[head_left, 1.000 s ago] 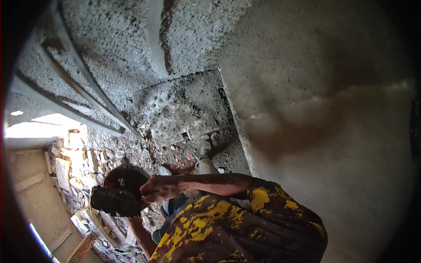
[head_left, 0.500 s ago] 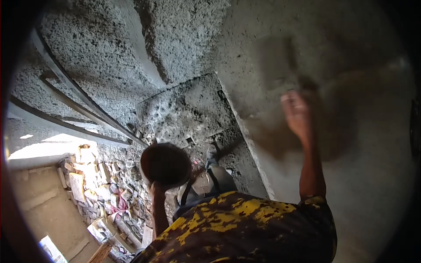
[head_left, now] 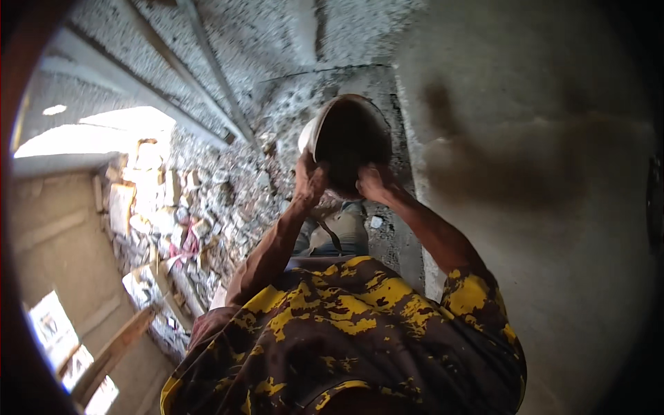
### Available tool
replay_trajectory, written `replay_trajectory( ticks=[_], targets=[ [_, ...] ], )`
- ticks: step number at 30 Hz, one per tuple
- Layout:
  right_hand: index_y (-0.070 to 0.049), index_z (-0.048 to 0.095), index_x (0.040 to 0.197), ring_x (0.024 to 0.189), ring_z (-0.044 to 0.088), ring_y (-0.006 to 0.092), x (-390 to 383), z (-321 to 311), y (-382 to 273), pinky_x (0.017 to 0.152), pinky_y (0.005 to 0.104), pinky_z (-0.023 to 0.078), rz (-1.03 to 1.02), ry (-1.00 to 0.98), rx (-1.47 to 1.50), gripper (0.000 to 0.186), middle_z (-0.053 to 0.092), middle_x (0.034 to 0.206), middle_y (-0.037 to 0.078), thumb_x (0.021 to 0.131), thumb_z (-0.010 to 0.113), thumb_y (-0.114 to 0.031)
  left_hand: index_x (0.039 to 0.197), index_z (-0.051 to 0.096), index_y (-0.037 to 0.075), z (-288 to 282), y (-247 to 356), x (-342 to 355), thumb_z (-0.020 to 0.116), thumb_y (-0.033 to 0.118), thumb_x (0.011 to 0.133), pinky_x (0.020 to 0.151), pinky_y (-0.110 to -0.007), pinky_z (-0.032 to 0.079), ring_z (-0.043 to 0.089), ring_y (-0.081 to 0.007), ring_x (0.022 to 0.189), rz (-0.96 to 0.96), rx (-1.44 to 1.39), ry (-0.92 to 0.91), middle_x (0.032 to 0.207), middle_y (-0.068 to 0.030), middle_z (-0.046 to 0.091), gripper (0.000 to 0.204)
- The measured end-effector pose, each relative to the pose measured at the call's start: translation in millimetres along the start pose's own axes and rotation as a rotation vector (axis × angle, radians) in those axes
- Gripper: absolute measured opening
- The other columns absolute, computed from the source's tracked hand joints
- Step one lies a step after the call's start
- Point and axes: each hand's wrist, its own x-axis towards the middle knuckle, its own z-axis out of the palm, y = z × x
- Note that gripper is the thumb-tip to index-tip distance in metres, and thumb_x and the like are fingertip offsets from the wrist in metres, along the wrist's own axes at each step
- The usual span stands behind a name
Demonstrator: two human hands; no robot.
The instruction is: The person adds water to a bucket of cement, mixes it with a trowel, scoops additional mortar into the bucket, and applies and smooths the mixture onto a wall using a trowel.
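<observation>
A round metal pan (head_left: 351,128), dark inside and paler on its outer left side, is tilted up in front of me at the centre. My left hand (head_left: 310,176) is closed on its lower-left rim, and my right hand (head_left: 374,180) grips the lower-right rim. The pan's dark interior is too shadowed to show what, if anything, is inside. Below it are my legs (head_left: 335,232), standing beside the rough concrete.
Long pale bars (head_left: 221,100) slant at the upper left. Broken bricks and rubble (head_left: 180,207) lie on the left, near a wooden plank (head_left: 117,353) and a bright opening (head_left: 97,135). A smooth grey concrete surface (head_left: 532,256) with dark damp patches fills the right.
My right hand has moved from out over the grey surface at the right down onto the pan. The pan has risen toward the centre and tilted, with both hands now on it.
</observation>
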Motion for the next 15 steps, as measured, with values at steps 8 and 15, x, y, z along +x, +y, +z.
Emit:
replay_trajectory(
  ticks=[8, 15],
  targets=[
    [-0.006, 0.057, 0.09, 0.076, 0.061, 0.035, 10, 76, -37, 0.064, 0.0441, 0.047, -0.188, 0.414, 0.631, 0.022, 0.061, 0.079, 0.017, 0.082, 0.056, -0.026, 0.117, 0.049, -0.002, -103, -6, -33, 0.05, 0.012, 0.07, 0.08, -0.029, 0.045, 0.055, -0.0167, 0.091, -0.02, -0.283, 0.088, 0.101, -0.0086, 0.059, 0.049],
    [-0.005, 0.05, 0.075, 0.06, 0.052, 0.0371, 18, 42, -117, 0.053, 0.0435, 0.039, -0.031, 0.342, 0.442, 0.013, 0.051, 0.066, 0.02, 0.081, 0.054, -0.015, 0.102, 0.054, 0.0, -160, -28, -61, 0.054, 0.012, 0.072, 0.065, -0.03, 0.048, 0.056, -0.019, 0.072, -0.249, -0.234, 0.383, 0.086, -0.009, 0.058, 0.032]
  ],
)
